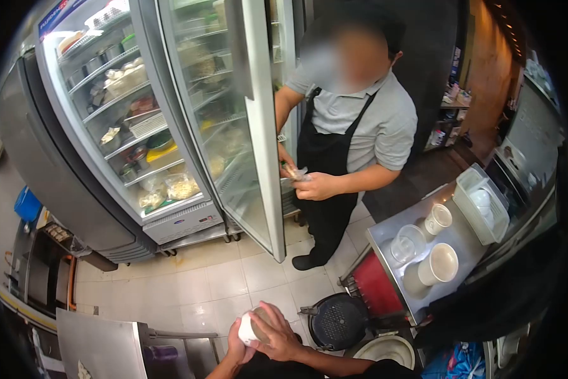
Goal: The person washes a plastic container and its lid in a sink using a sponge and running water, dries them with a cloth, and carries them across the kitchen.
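Observation:
Both hands close around a rounded thing, white on one side and grey-brown on the other, at the bottom middle of the head view. My left hand cups it from the left and below. Over its right side and top wrap the fingers of my right hand, hiding much of it. What kind of thing it is I cannot make out. It is held up above the tiled floor, just right of a steel counter.
A person in a black apron handles a small clear plastic bag beside an open glass fridge door. To the right, a steel table bears several tubs and a white basket. A black stool stands nearby.

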### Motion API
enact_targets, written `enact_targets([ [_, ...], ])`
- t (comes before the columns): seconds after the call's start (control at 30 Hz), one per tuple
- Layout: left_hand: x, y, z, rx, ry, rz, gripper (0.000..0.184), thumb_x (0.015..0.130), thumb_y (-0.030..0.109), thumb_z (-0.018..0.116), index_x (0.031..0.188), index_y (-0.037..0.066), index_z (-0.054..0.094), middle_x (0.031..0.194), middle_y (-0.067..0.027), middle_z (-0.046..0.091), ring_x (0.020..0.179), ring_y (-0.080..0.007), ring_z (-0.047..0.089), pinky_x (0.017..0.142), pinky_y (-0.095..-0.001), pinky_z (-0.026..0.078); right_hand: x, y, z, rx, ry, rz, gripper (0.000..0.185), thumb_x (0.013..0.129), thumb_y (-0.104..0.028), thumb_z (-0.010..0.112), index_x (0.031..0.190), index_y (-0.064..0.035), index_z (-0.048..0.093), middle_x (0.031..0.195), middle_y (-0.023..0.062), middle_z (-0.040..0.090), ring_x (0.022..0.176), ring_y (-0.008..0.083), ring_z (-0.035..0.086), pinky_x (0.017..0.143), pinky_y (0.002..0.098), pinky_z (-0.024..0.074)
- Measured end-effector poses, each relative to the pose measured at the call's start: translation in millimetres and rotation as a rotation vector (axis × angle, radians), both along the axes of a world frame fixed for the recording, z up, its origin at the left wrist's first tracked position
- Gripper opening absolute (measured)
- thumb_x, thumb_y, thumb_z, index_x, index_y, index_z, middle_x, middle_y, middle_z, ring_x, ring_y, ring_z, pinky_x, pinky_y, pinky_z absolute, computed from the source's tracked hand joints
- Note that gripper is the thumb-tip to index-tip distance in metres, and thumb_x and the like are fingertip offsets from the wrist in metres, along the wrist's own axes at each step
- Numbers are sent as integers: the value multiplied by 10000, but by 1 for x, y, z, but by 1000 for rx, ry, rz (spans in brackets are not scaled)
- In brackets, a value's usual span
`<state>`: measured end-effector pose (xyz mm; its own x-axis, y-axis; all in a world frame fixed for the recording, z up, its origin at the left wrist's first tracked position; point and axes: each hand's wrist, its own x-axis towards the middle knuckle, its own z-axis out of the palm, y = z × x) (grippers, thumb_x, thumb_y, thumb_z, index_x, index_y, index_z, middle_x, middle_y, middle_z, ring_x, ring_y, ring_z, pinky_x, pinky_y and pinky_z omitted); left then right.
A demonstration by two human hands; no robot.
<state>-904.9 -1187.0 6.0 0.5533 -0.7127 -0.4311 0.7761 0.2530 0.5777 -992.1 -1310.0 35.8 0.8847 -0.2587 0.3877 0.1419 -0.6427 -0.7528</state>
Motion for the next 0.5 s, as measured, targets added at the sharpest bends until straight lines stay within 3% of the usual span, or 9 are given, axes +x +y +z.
enact_targets([
  [0.1,-5,24,7,-18,87,69,551,931,467,303,1286,77,463,1233,-145,540,1110,-309,541,897,-435,469,5,-3,-13,169,-17,270,667,906,-521,466,1407,-95,361,1456,238,219,1323,395,266,1072,466,250],
  [0.17,-12,41,7,-50,154,124,555,920,487,306,1260,94,499,1203,-141,565,1085,-312,562,857,-452,497,0,0,-13,275,-4,330,664,907,-489,497,1413,-87,350,1470,235,198,1349,375,241,1090,436,231],
  [0.27,-20,67,4,-243,292,272,587,885,547,329,1222,112,533,1170,-113,595,1011,-337,598,658,-505,548,-7,16,-6,314,-25,465,687,877,-432,584,1406,-63,346,1466,227,219,1348,382,246,1085,429,243],
  [0.37,-31,97,-5,-276,329,357,584,879,558,339,1219,124,533,1173,-109,594,1030,-339,590,701,-520,540,-12,45,2,243,-28,523,705,849,-412,632,1404,-81,350,1463,226,225,1327,388,289,1070,437,278],
  [0.4,-34,104,-4,-204,431,518,582,885,560,320,1205,128,541,1188,-115,582,1026,-338,587,772,-497,526,-15,54,8,219,-22,530,734,811,-398,680,1402,-104,359,1460,236,229,1311,406,313,1060,451,296],
  [0.43,-42,110,8,-213,428,512,582,885,560,320,1205,128,541,1188,-115,582,1026,-338,587,772,-497,526,-17,63,8,208,-26,527,734,811,-398,680,1402,-104,359,1460,236,229,1311,406,313,1060,451,296],
  [0.5,-64,131,38,-256,167,270,506,915,471,415,1216,83,535,1195,-119,572,1039,-284,582,856,-416,497,-22,87,7,257,4,576,776,765,-372,722,1400,-116,356,1457,202,268,1280,385,365,1025,426,350],
])
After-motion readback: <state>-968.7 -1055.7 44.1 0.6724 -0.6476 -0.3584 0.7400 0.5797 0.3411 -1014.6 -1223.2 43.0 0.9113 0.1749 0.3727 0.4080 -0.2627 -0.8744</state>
